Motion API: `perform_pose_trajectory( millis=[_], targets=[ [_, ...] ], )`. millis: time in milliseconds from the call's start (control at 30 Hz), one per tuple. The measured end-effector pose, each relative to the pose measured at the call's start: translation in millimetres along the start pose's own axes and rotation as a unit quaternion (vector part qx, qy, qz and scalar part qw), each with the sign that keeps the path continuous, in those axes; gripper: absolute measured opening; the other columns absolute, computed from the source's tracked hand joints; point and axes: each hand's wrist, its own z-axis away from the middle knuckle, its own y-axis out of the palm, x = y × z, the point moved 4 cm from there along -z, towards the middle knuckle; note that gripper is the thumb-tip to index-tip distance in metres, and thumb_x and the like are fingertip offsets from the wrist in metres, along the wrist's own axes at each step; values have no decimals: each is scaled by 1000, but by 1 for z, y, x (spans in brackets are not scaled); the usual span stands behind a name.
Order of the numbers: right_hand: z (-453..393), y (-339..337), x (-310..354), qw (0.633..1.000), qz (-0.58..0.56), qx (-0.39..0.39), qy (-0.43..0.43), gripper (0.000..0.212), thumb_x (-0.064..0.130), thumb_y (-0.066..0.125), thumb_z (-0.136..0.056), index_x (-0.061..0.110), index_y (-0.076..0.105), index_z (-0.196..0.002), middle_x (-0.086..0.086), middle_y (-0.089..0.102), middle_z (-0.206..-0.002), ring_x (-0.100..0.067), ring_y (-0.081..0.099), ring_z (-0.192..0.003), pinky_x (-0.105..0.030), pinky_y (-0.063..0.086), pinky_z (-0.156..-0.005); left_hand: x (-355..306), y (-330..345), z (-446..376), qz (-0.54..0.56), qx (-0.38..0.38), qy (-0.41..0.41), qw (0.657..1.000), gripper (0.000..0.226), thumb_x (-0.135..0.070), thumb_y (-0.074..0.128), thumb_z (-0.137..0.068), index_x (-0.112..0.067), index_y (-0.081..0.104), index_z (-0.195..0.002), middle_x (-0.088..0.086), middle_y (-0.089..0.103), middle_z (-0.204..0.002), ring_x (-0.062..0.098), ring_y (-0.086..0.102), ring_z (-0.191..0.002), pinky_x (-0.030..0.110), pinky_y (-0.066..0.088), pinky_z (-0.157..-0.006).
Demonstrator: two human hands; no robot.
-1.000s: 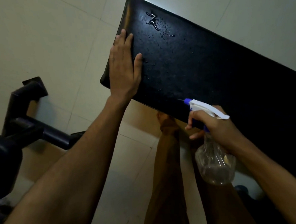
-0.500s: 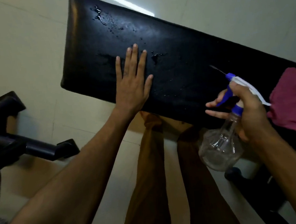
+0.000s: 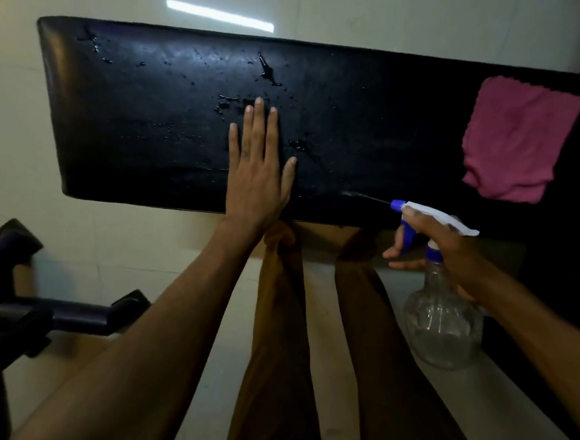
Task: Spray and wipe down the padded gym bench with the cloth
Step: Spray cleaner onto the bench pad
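The black padded bench runs across the upper view, its surface dotted with wet droplets and small puddles. My left hand lies flat on the pad near its front edge, fingers straight. My right hand grips a clear spray bottle by its neck, fingers around the blue trigger, the blue nozzle aimed at the pad's front edge. A thin jet leaves the nozzle toward the bench. A pink cloth lies spread on the bench at the right, apart from both hands.
Pale tiled floor surrounds the bench. Black metal frame tubes of gym equipment stand at the lower left. My legs in brown trousers stand against the bench's front edge.
My left hand has slid rightward along the pad. The bottle moved right with my right hand and sits lower, spraying. More of the pink cloth has come into view.
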Motion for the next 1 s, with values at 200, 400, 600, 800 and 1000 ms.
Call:
perform_pose_trajectory(
  millis=[200,400,600,800,1000],
  targets=[
    [6,-45,10,990,-105,-78,-44,34,42,52,-97,11,63,-107,-8,68,-86,-34,70,-99,-56,58,-82,-53,11,4,-17,32,76,996,70,-46,29,-106,-6,8,-159,17,5,-166,28,2,-155,45,-3,-125],
    [20,-93,5,982,-152,-101,-50,52,51,54,-91,5,55,-116,-10,65,-79,-40,71,-91,-52,60,-72,-106,21,6,-24,50,118,991,71,-46,29,-106,-5,7,-159,16,2,-167,27,1,-155,47,1,-126],
    [37,-116,-34,994,-66,-82,-24,31,52,56,-91,23,66,-97,-13,67,-81,-28,68,-59,-30,50,-47,-144,27,-3,-22,57,122,991,70,-44,30,-105,-5,7,-159,16,3,-167,27,1,-155,48,3,-126],
    [55,-148,-42,987,-24,-121,-104,36,44,55,-90,11,69,-95,-8,73,-97,-25,66,-57,-29,45,-42,-176,28,-19,-12,55,115,992,69,-42,32,-105,-3,9,-158,17,4,-167,28,2,-155,51,4,-125],
    [82,-210,6,886,-45,-363,-285,20,29,52,-95,17,67,-98,-3,70,-84,-20,62,-59,-35,50,-50,-194,28,-38,11,56,105,993,70,-41,32,-103,-2,11,-158,17,4,-166,28,1,-155,50,1,-125]
  ],
)
